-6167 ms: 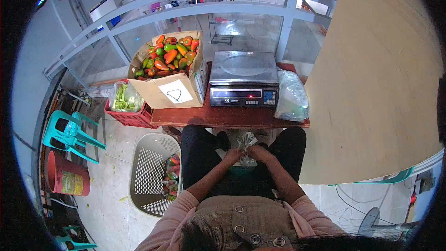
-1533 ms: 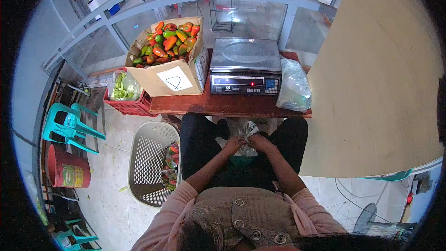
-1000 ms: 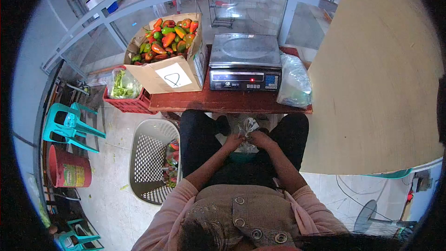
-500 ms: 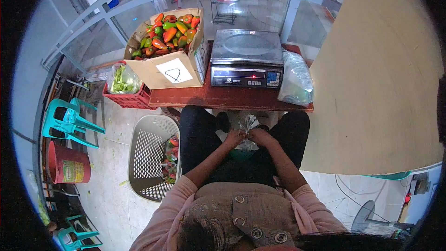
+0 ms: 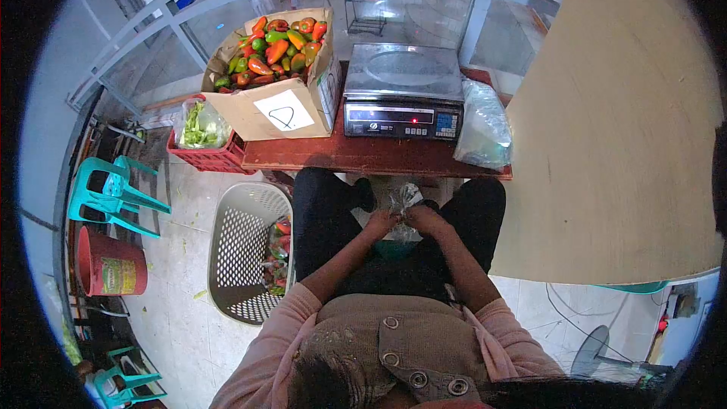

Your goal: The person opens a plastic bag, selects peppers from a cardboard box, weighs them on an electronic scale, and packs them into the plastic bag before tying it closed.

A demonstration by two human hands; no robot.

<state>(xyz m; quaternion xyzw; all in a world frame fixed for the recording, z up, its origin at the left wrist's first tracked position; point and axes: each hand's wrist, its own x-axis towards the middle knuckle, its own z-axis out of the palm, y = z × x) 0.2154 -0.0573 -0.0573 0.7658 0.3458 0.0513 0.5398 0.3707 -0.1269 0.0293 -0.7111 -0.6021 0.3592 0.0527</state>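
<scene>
Plastic bag (image 5: 410, 196): in front of the digital scale (image 5: 403, 117), beyond the bench (image 5: 363, 153), between the knees
Right grip (image 5: 381, 223): fingers closed on its gathered neck
Left grip (image 5: 426, 221): closed there too, beside the right
Edges: cardboard box (image 5: 250, 115) left of the scale
Room: gap between hands and bench edge
</scene>
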